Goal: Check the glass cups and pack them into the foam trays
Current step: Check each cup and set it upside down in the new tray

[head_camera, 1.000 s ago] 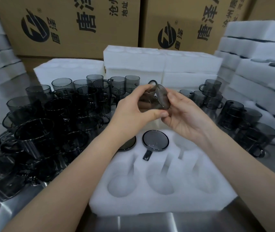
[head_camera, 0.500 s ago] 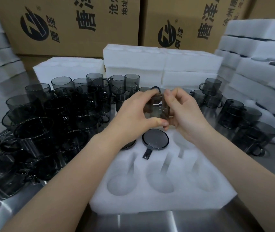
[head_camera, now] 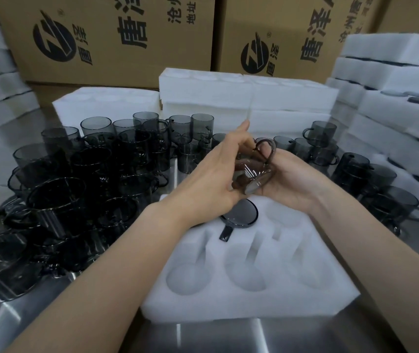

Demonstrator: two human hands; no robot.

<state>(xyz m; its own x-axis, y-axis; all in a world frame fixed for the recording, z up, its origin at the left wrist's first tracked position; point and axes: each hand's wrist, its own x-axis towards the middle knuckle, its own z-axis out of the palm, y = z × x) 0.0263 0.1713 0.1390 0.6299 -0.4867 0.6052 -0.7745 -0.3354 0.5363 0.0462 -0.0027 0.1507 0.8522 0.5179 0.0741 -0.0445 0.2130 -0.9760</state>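
Holding a smoky grey glass cup (head_camera: 253, 174) over the white foam tray (head_camera: 254, 296).
Gripped by the curled left hand (head_camera: 208, 182) and right hand (head_camera: 289, 184), tipped sideways, handle up, above another packed grey cup (head_camera: 241, 212).

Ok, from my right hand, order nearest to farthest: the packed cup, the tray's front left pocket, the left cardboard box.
From the right hand:
1. Packed cup, just below it, tray's back row.
2. Front left pocket, nearer the camera.
3. Left cardboard box, far back.

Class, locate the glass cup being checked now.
In the head view, the glass cup sits centre frame, held between the left hand and right hand, above the foam tray.
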